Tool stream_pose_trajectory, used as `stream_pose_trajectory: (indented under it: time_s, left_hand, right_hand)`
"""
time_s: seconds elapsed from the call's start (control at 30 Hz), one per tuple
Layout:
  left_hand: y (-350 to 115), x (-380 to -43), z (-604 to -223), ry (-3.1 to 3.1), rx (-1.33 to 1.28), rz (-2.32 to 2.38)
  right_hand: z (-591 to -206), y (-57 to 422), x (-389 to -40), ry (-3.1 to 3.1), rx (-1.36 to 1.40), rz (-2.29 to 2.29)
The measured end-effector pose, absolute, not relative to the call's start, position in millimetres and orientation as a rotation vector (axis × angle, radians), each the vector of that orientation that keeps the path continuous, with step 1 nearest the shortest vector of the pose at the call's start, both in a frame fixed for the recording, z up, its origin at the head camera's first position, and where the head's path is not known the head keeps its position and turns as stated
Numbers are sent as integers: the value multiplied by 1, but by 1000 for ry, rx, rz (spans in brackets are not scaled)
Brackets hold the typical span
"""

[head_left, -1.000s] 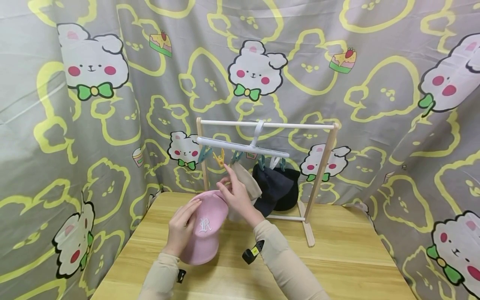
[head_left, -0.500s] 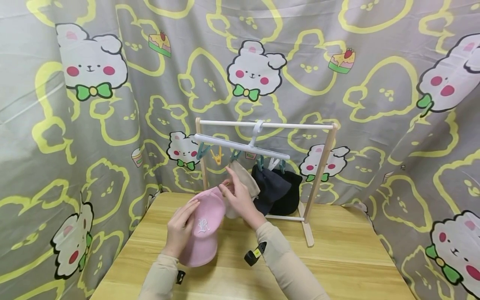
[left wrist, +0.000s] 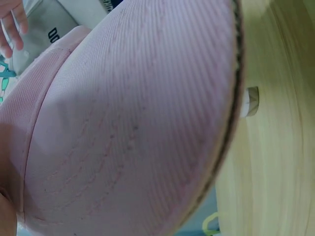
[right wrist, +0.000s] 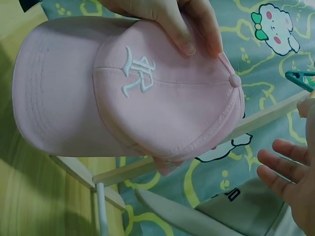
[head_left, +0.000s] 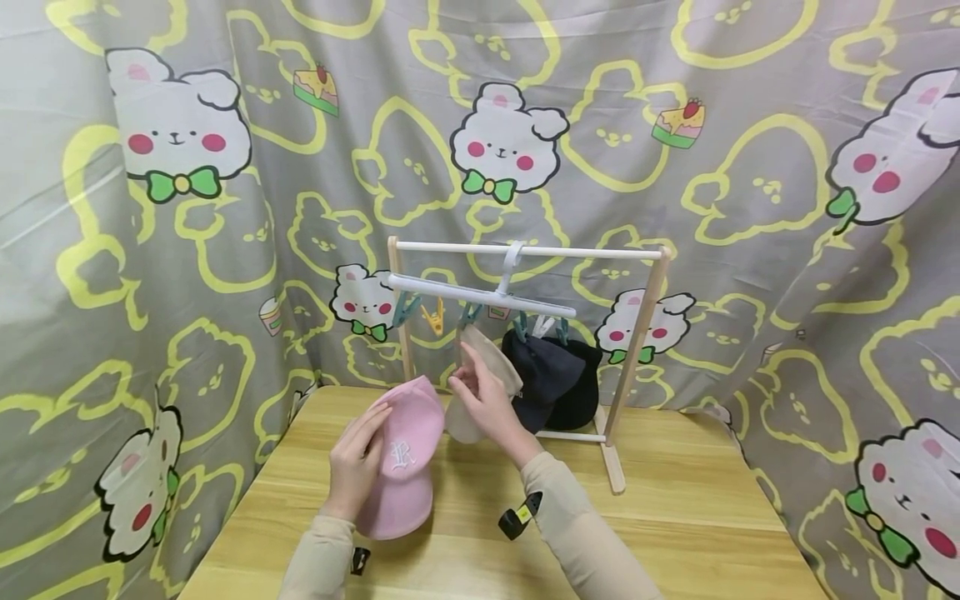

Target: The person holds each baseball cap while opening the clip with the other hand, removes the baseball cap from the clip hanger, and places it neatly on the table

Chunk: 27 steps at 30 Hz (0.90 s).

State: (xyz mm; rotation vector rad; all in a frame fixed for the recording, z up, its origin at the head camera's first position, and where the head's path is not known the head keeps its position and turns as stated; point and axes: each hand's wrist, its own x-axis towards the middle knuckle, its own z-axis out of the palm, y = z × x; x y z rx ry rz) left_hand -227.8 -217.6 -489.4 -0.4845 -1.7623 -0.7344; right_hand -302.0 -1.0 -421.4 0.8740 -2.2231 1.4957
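Observation:
A pink baseball cap (head_left: 401, 500) with a white embroidered letter hangs from my left hand (head_left: 354, 462), which grips the side of its crown, brim downward. My right hand (head_left: 487, 408) is apart from the cap, fingers loosely extended, in front of a beige cap (head_left: 501, 367) clipped to the hanger. In the right wrist view, the pink cap (right wrist: 162, 103) shows its front, and the right fingers (right wrist: 283, 169) hold nothing. The pink brim (left wrist: 147, 108) fills most of the left wrist view. On the hanger's left part dangle a yellow clip (head_left: 432, 318) and a teal clip (head_left: 406, 308).
A white hanger (head_left: 472, 294) hangs on a wooden rack (head_left: 637, 358) standing on the table (head_left: 690, 517). A navy cap (head_left: 547, 367) and a black cap (head_left: 581, 392) hang on its right side. Patterned curtain (head_left: 315, 167) surrounds the table.
My right hand has let go of the pink cap's edge and moved right, away from it. The left hand still holds the cap, now slightly further left. The hanger has swayed a little.

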Motion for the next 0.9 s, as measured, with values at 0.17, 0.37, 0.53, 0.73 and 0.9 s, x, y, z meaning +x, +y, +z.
stream_pose_trajectory:
  time_s: [0.17,0.37,0.53,0.73,0.9]
  left_hand:
    - [-217,-226,-493,-1760,-451,-765]
    - [-218,-227,-502,-1735,-366,-819]
    - [-222,-226,-510,-1730,-260,-862]
    - [-225,-224,-519,-1730,-143,-939]
    - [-228,-221,-523,-1709,-24,-985]
  right_hand:
    - [-427,4,-300,-2226,878,1490]
    - [-435,10,-298,-2237,848,1480]
    - [-439,12,-298,-2237,847,1468]
    - [-443,14,-299,-2235,849,1478]
    - [-443,15,-297,-2213,840,1500]
